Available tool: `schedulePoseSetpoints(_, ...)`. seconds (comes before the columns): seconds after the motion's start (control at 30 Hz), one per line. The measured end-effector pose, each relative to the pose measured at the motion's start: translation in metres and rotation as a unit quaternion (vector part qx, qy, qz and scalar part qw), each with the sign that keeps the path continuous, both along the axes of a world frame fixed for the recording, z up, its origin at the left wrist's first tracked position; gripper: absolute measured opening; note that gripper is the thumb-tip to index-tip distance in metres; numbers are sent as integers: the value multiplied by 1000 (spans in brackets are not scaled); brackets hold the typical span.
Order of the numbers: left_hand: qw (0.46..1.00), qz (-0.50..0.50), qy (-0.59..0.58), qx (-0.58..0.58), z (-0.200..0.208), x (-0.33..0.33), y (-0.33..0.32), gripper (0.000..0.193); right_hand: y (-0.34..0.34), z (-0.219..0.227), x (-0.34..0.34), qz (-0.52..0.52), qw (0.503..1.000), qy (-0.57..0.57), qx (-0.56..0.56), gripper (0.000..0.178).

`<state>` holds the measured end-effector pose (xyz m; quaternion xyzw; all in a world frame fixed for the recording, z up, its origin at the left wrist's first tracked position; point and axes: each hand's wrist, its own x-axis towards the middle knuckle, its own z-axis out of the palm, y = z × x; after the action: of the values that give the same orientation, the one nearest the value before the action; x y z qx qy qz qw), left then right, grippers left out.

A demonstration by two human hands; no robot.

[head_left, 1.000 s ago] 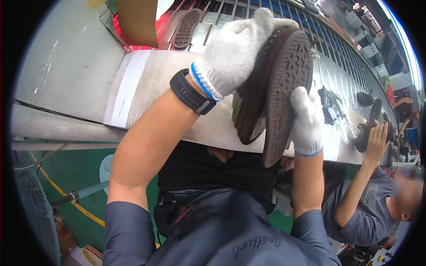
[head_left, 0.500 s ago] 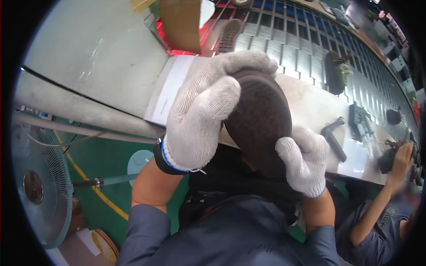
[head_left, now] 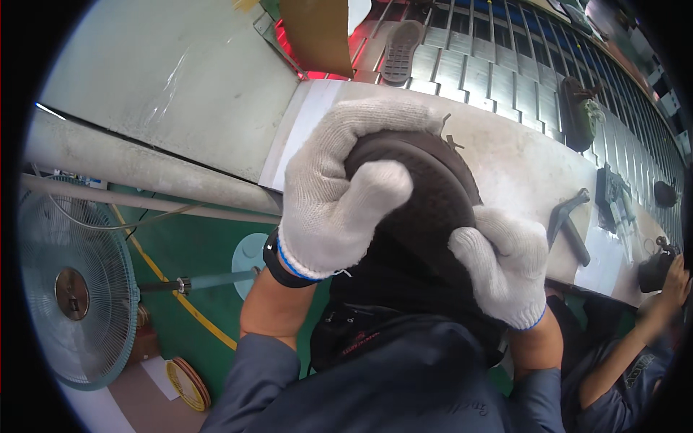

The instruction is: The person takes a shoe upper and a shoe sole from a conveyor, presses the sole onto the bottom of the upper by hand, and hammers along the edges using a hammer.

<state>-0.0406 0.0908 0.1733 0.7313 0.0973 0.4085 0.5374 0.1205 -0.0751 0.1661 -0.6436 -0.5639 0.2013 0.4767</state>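
Observation:
A dark brown shoe (head_left: 442, 189) is held over my lap at the bench edge, its sole side tilted up toward me. My left hand (head_left: 328, 195), in a white knitted glove, closes round one end, thumb on the sole and fingers over the far side. My right hand (head_left: 505, 270), gloved the same, pinches the shoe's right edge lower down. Short lace ends stick out beyond its far side. The shoe's lower part merges with my dark clothing and is hard to make out.
Beyond the pale bench (head_left: 505, 155), a slatted metal conveyor (head_left: 498, 94) carries a loose sole (head_left: 402, 54) and a shoe (head_left: 577, 115). A dark hammer-like tool (head_left: 570, 225) lies at right. A co-worker's hand (head_left: 675, 283) holds a dark item. A fan (head_left: 79, 296) stands at left.
The shoe has tilted and turned, so lace ends now show past its far side. My left thumb lies further over the sole. The whole view has shifted slightly.

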Motion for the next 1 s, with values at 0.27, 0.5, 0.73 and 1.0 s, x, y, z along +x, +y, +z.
schedulePoseSetpoints(0.27, 994, 107, 21, 21, 7, 3, -12, 28, 1, -2, -1, 16, 1000, -9, 17, 14)
schedulePoseSetpoints(0.5, 992, 120, 21, -32, 9, 1, -19, 24, 5, -4, -2, 34, 998, -38, 30, 16)
schedulePoseSetpoints(0.73, 987, 150, 18, -55, 7, -3, -21, 23, 7, -5, -6, 43, 998, -47, 13, 16)
schedulePoseSetpoints(1.0, 986, 167, 26, 6, 3, -5, -19, 32, 13, -1, -9, 16, 1000, 11, 3, 16)
